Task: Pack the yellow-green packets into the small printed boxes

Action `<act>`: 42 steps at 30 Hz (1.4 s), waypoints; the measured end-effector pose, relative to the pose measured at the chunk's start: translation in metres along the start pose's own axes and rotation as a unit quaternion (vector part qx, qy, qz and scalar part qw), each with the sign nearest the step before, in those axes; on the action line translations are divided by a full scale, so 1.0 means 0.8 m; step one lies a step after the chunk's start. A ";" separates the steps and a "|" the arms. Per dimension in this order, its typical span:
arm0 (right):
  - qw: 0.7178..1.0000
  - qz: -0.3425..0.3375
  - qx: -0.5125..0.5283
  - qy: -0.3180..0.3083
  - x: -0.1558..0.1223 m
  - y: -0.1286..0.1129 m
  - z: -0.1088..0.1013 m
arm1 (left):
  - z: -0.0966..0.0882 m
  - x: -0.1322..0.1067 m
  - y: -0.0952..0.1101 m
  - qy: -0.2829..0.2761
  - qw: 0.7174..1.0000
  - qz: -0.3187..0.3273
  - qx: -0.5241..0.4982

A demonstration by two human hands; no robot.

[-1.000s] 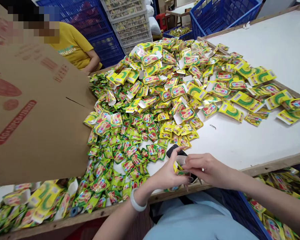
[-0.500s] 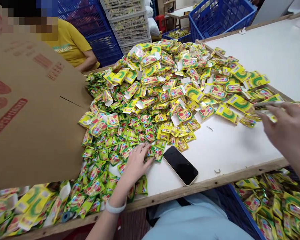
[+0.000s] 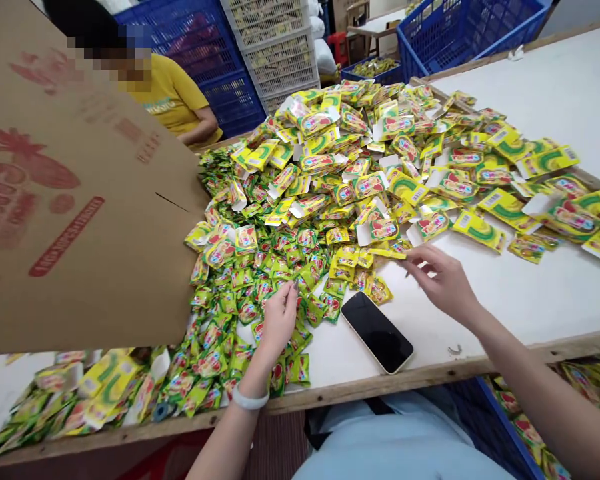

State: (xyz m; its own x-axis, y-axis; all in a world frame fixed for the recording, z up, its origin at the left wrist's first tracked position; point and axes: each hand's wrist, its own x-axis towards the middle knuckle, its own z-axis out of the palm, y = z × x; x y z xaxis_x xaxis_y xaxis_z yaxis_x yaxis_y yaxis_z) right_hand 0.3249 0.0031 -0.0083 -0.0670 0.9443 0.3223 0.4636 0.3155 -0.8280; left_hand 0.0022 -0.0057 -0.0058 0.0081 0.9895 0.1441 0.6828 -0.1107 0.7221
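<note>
just below frame centre, left hand (image 3: 280,312): curled inward over small green foil packets (image 3: 215,363); cannot tell if gripping one.
right of centre, right hand (image 3: 437,277): angled up-left, pinching one slim yellow packet (image 3: 389,253).

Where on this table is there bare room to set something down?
Right of the right hand, between the yellow boxes and the wooden front edge; also the white tabletop beyond the boxes. Crowded: around the left hand, with green packets.
</note>
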 end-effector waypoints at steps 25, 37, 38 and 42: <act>0.922 0.233 0.310 -0.020 -0.061 0.007 0.014 | 0.073 0.051 0.095 -0.181 0.974 0.129 -0.030; 0.943 0.209 0.257 0.033 -0.062 0.023 -0.031 | 0.154 0.158 0.124 -0.126 0.879 0.311 0.338; 0.941 0.213 0.258 0.037 -0.056 0.025 -0.037 | 0.145 0.156 0.120 -0.134 0.883 0.320 0.316; 0.918 0.239 0.318 0.000 -0.026 0.026 -0.038 | 0.090 0.134 0.117 -0.237 0.899 0.334 0.155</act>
State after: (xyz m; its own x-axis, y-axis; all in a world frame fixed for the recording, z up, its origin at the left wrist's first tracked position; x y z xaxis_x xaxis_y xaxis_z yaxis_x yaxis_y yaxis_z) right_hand 0.3627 -0.0128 -0.0181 0.0095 0.9891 -0.1469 -0.1690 -0.1432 -0.9752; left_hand 0.1198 0.0967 0.0287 0.7531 0.6474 0.1174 0.5796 -0.7372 0.3471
